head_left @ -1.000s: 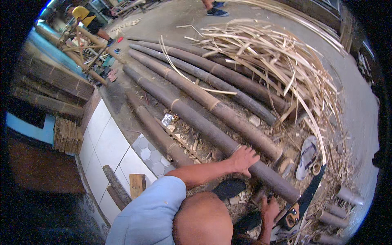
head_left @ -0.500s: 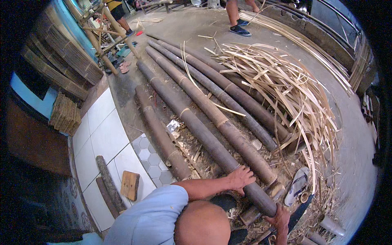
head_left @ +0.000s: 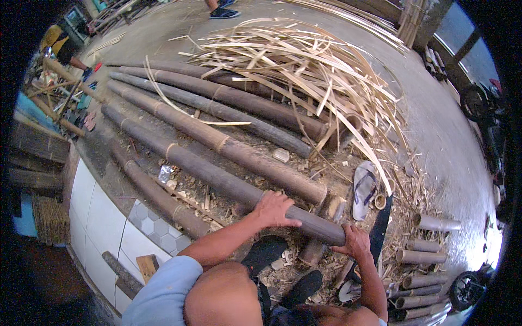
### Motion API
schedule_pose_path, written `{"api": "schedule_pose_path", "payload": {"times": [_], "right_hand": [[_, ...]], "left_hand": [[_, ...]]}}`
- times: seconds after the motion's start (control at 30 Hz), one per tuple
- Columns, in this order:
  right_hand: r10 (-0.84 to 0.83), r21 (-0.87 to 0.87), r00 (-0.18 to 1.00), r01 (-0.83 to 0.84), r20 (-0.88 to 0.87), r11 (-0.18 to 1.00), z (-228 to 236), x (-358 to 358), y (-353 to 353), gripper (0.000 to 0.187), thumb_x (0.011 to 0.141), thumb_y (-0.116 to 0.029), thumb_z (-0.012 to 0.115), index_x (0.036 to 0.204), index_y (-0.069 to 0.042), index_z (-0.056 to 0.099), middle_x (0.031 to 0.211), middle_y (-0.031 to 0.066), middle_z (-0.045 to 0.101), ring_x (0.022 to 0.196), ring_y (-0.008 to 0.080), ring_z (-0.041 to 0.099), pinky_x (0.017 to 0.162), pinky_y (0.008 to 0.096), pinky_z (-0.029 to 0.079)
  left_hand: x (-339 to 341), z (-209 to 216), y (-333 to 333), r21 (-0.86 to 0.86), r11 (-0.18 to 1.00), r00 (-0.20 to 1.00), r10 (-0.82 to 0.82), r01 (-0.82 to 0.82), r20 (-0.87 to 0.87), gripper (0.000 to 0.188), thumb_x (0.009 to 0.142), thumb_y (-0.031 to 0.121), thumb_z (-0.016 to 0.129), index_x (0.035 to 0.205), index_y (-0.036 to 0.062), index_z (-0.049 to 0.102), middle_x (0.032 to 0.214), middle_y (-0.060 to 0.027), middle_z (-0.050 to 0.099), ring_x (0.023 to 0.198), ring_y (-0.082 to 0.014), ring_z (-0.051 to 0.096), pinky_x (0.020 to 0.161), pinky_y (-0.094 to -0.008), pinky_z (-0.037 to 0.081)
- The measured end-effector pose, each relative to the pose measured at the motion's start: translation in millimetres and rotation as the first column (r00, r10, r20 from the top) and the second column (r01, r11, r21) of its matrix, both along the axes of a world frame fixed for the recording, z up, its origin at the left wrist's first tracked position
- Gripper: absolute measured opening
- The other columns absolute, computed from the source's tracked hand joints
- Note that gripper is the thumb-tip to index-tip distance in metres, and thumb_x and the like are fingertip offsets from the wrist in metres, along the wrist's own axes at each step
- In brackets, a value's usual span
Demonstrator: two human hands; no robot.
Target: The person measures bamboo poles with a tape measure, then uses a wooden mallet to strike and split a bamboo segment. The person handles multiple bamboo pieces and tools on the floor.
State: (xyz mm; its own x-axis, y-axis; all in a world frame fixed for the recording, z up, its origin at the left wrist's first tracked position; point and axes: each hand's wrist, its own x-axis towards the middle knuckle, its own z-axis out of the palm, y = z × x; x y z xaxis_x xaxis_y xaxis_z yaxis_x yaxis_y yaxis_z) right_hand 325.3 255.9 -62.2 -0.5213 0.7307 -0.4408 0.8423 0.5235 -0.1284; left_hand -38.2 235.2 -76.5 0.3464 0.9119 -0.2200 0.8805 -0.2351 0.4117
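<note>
- The person's right hand (head_left: pixel 354 242) covers the cut end of the long dark bamboo pole (head_left: pixel 217 176), so its rim is hidden.
- The left hand (head_left: pixel 274 209) hides the pole's top beneath the palm.
- The person's own head and shoulder block the ground nearest them.
- Another person's dark shoe (head_left: pixel 223 11) is cut off by the top edge.
- The pale bamboo strips (head_left: pixel 304 70) bury the far poles' ends.

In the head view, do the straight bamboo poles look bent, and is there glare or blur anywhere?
Head view: the fisheye lens bends the bamboo poles toward the black rim; daylight is even, with pale glare on the concrete floor at right; the left hand and right hand on the nearest pole look sharp; the corners are dark.
</note>
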Motion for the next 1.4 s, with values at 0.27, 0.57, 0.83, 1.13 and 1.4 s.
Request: {"api": "schedule_pose_path", "payload": {"times": [0.27,0.57,0.83,1.13,1.4], "right_hand": [[-0.192,-0.075,0.949,0.179,-0.251,0.981,11,-30,26,0.058,0.08,-0.048,0.077,0.117,-0.005,0.064,0.103,0.0211,0.067,0.097,0.0395,0.067,0.081,0.0489,0.053],[-0.055,-0.148,0.786,-0.047,-0.616,0.988,-10,-213,184,0.041,0.095,-0.031,0.062,0.113,0.005,0.065,0.109,0.0258,0.069,0.1,0.0409,0.068,0.088,0.0459,0.052],[0.073,0.273,0.833,0.096,-0.548,0.957,-62,-302,239,0.054,0.085,-0.019,0.069,0.134,-0.001,0.052,0.136,0.0283,0.048,0.127,0.0469,0.047,0.108,0.0539,0.04],[-0.012,0.298,0.998,0.032,-0.068,0.954,-48,-288,282,0.099,0.078,-0.051,0.079,0.152,-0.004,0.033,0.148,0.0265,0.043,0.137,0.0425,0.044,0.111,0.0522,0.041],[0.073,0.208,0.988,-0.044,-0.133,0.977,-62,-290,282,0.102,0.06,-0.054,0.089,0.138,0.0,0.05,0.127,0.0332,0.057,0.117,0.0466,0.058,0.101,0.0497,0.048]], "left_hand": [[3,-4,17,-0.108,0.985,0.99,0.127,-0.133,-0.054,0.078,0.088,0.079,0.043,0.097,0.0074,0.072,0.093,-0.0187,0.072,0.092,-0.0374,0.07,0.086,-0.051,0.052],[3,-13,6,0.041,0.98,0.981,0.194,-0.194,0.001,0.065,0.092,0.066,0.048,0.099,0.0048,0.068,0.094,-0.0181,0.069,0.094,-0.0361,0.066,0.087,-0.0501,0.05],[3,-27,1,0.156,0.955,0.967,0.238,-0.25,0.095,0.051,0.091,0.055,0.059,0.099,0.005,0.067,0.089,-0.0155,0.067,0.09,-0.0338,0.066,0.084,-0.0472,0.05],[2,-32,-2,0.187,0.946,0.957,0.237,-0.266,0.165,0.045,0.09,0.048,0.064,0.104,0.0059,0.067,0.089,-0.0129,0.067,0.087,-0.0319,0.065,0.082,-0.0449,0.049],[0,-33,-4,0.199,0.943,0.955,0.232,-0.267,0.182,0.046,0.091,0.047,0.064,0.106,0.0042,0.067,0.092,-0.0135,0.067,0.086,-0.031,0.065,0.083,-0.0427,0.05]]}}
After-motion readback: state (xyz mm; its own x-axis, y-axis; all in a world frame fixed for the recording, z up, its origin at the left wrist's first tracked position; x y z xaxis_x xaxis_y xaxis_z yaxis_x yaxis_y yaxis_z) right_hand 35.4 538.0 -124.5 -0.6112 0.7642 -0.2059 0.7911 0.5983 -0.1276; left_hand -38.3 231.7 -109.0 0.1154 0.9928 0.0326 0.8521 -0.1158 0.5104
